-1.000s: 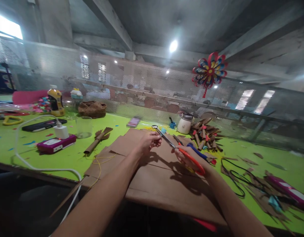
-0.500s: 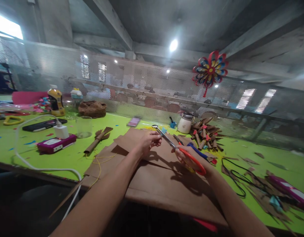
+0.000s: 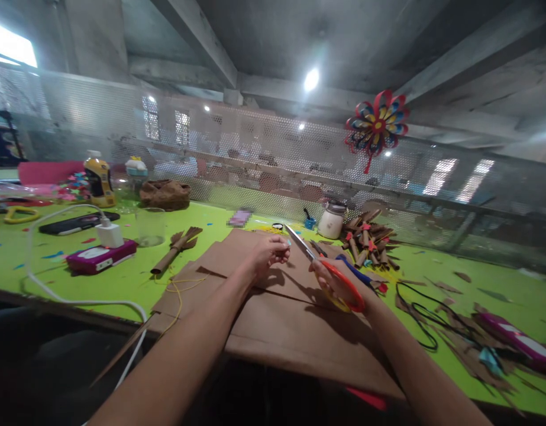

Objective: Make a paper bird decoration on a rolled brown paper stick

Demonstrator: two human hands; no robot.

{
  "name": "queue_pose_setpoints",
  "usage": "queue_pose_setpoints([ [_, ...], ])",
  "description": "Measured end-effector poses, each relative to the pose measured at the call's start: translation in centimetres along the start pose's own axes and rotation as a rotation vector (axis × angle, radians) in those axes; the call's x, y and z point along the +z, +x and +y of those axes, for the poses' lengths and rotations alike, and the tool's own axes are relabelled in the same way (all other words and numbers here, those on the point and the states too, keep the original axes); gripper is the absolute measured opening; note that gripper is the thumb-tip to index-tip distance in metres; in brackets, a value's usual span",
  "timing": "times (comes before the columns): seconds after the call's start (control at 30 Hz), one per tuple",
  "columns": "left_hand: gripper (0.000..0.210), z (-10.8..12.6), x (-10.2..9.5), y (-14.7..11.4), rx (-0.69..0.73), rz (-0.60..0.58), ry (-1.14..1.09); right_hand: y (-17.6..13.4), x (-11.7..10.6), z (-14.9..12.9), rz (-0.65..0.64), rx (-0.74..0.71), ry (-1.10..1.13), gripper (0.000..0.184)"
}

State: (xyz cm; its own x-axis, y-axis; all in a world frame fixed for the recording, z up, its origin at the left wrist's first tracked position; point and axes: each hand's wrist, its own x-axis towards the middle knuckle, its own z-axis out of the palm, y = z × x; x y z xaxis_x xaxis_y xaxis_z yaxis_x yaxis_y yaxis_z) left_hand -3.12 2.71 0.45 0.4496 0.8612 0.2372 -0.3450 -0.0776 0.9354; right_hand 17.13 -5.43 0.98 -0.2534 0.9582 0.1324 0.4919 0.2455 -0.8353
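My left hand (image 3: pixel 273 251) is above the brown paper with its fingertips pinched together on a small pale-blue scrap (image 3: pixel 289 243), most of which the fingers hide. To its right, my right hand (image 3: pixel 326 277) grips a pair of scissors (image 3: pixel 303 241) by its orange and yellow handles. The blades point up and to the left, close to the left fingertips but apart from them. They look nearly closed. Under both hands lie layered sheets of brown paper (image 3: pixel 273 319), reaching over the table's front edge.
Left of the paper lie a rolled brown paper piece (image 3: pixel 175 251), a clear cup (image 3: pixel 151 228) and a purple power bank (image 3: pixel 102 257) with a white cable. Blue-handled pliers (image 3: pixel 352 267), a white jar (image 3: pixel 332 220) and a pile of paper rolls (image 3: pixel 370 239) stand right. A black cord (image 3: pixel 426 316) lies nearby.
The scissors have drawn back slightly to the right, away from the left fingertips, and their blades look closer together. The left hand has stayed nearly in place, still pinching.
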Motion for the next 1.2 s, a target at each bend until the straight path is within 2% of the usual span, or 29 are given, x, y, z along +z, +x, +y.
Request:
queue_pose_setpoints([
  [0.13,0.018,-0.2,0.1,0.0,0.003,-0.009,0.001,1.0,-0.1,1.3,0.113,-0.081,-0.079,0.045],
  [0.23,0.023,-0.2,0.4,-0.1,0.030,0.013,0.003,2.1,-0.5,2.6,0.264,-0.176,-0.337,0.044],
  [0.3,0.026,-0.2,0.6,-0.1,0.034,0.032,0.012,2.6,-0.7,3.1,0.318,-0.163,-0.496,0.042],
  [0.5,0.025,-0.2,0.8,-0.2,0.008,0.038,0.028,1.9,0.1,2.4,0.247,0.000,-0.792,0.035],
  [0.7,0.028,-0.2,1.0,-0.2,-0.027,-0.006,0.043,1.6,0.3,2.2,0.227,0.125,-0.919,0.030],
  [0.77,0.029,-0.2,1.2,-0.3,-0.043,-0.021,0.053,1.6,0.1,2.2,0.277,0.118,-0.925,0.031],
  [0.83,0.030,-0.3,1.4,-0.4,-0.054,-0.031,0.065,1.7,0.0,2.0,0.361,0.059,-0.837,0.031],
  [0.9,0.031,-0.4,1.6,-0.4,-0.061,-0.066,0.076,1.9,0.0,1.6,0.393,-0.045,-0.625,0.028],
  [0.97,0.032,-0.6,1.7,-0.3,-0.070,-0.123,0.081,2.1,0.2,1.1,0.343,-0.117,-0.329,0.028],
  [1.07,0.034,-1.0,1.9,-0.2,-0.087,-0.187,0.092,2.6,0.4,0.0,0.238,-0.079,0.104,0.032],
  [1.13,0.035,-1.1,2.0,-0.1,-0.089,-0.208,0.105,2.9,0.3,-0.8,0.190,-0.041,0.268,0.031],
  [1.2,0.037,-1.2,2.1,0.0,-0.080,-0.225,0.118,3.2,0.3,-1.5,0.175,-0.041,0.298,0.027],
])
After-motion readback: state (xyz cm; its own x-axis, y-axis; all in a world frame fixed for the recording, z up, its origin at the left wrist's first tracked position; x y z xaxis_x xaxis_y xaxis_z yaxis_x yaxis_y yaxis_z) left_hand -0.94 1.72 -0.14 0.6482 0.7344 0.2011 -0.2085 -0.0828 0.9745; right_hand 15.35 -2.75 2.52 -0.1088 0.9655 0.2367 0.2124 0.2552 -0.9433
